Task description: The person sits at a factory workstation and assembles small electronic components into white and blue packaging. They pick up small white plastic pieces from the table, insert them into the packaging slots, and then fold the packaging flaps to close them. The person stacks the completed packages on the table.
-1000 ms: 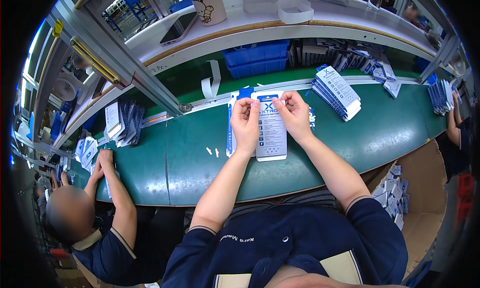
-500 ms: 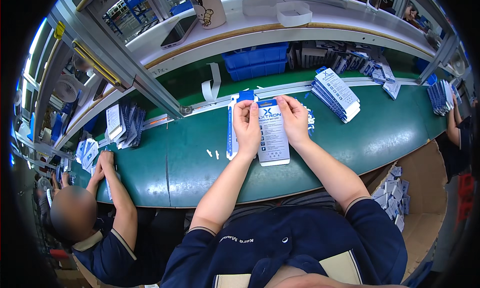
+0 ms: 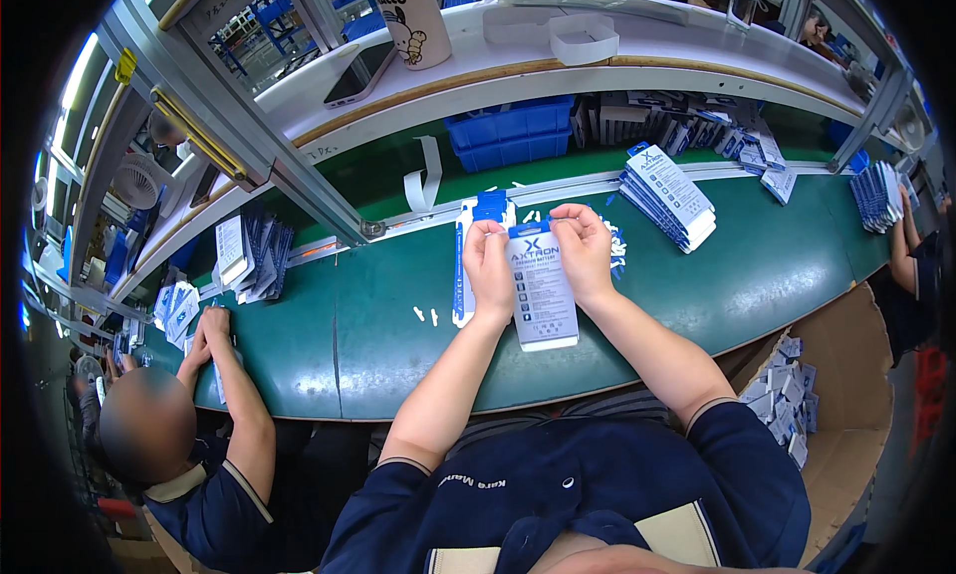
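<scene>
Two hands on one printed box

We see the left hand with its grip closed on the upper left edge of a flat white box, and the right hand with its grip closed on the upper right corner; the box sits between them above the tabletop, its blue-topped end pointing away from the wearer; we cannot tell whether its lower end touches the surface.

Its print faces up and reads upright to us: a blue emblem near the top, a bold blue line of letters below it, a smaller line, then a column of dark square icons with tiny text beside them, and a row of small symbols near the bottom; the finest lines are too small to read.

Just behind the left hand lies a blue-and-white carton, partly covered by that hand, with pale lettering along its blue side; small white scraps lie to its left; to the right we find a leaning stack of boxes, the top one bearing a similar emblem and icon column.

On the shelf stand a cup with dark letters and a cartoon figure, and beside it a phone; white letters mark the wearer's dark shirt.
</scene>
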A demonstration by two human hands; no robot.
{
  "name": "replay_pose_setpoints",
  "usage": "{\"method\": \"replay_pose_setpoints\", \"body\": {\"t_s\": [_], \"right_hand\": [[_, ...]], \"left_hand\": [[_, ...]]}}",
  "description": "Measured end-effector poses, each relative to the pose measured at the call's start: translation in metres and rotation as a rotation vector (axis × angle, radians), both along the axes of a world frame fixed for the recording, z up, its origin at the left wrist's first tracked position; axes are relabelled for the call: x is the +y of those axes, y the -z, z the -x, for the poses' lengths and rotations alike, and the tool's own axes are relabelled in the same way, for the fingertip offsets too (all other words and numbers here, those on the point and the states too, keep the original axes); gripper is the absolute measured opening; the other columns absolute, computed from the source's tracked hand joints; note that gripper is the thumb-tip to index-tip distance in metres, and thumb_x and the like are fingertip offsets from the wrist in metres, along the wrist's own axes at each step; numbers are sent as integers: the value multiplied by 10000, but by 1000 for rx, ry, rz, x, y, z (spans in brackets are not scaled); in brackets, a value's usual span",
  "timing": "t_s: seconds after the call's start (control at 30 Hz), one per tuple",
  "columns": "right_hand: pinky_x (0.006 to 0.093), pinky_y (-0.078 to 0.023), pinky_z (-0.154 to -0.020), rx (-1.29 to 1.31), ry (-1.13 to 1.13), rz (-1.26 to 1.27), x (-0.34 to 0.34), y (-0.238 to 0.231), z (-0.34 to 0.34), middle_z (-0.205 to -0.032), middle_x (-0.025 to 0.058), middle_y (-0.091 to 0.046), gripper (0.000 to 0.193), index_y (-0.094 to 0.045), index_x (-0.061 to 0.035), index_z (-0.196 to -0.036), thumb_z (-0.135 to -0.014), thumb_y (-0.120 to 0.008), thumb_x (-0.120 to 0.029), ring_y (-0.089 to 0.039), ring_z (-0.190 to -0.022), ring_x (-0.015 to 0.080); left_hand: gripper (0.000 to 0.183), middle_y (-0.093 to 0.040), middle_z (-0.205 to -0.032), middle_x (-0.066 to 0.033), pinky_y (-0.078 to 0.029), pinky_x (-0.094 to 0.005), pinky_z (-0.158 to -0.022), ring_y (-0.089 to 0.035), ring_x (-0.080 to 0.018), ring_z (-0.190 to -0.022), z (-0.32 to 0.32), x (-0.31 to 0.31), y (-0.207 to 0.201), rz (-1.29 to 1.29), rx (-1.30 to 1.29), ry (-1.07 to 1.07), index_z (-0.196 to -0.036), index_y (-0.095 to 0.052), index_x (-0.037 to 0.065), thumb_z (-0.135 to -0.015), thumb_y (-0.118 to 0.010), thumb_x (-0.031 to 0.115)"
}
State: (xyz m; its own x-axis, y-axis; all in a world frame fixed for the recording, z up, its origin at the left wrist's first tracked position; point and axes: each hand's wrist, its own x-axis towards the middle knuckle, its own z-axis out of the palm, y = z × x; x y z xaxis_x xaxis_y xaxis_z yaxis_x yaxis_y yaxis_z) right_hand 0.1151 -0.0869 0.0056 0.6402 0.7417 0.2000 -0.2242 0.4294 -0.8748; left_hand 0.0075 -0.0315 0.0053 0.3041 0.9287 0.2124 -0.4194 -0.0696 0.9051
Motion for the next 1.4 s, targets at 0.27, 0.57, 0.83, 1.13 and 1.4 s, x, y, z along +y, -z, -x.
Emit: {"method": "replay_pose_setpoints", "body": {"t_s": [0.27,0.57,0.83,1.13,1.4], "right_hand": [[185,-326,-471,-1,1,10,0,5,-1,-613,-26,-530,82,-504,-37,-795,-843,-569,-22,-431,-522,8],[194,-404,-587,-154,-21,-126,3,3,-2,-712,14,-547,298,-418,-85,-713,-889,-638,-182,-465,-638,40],[228,-438,-620,-89,-200,38,6,0,-11,-751,41,-580,197,-501,-45,-838,-882,-645,-172,-536,-715,65],[264,-485,-783,-157,-451,54,6,-7,-22,-983,68,-622,384,-465,-14,-1201,-866,-632,-101,-597,-890,125],[258,-502,-722,-103,-425,52,11,-1,-22,-939,82,-648,260,-529,-1,-1090,-867,-626,-91,-621,-836,122]], "left_hand": [[53,-512,-826,-22,-352,-211,-694,-423,-77,-757,-4,-3,-6,-200,-39,10,-810,-454,57,-863,-451,49],[199,-528,-840,7,-352,-195,-658,-423,-46,-726,-5,-6,-6,-246,-40,-3,-776,-485,57,-919,-589,148],[234,-503,-747,32,-335,-194,-597,-391,-26,-660,-6,-6,-10,-94,-36,14,-735,-472,78,-920,-592,156],[106,-554,-896,-5,-407,-238,-787,-502,-90,-807,16,23,-61,-438,102,-287,-840,-542,74,-892,-615,131],[89,-587,-971,-77,-447,-252,-757,-549,-134,-857,191,-30,-294,-1240,112,-651,-954,-594,29,-892,-558,82]]}}
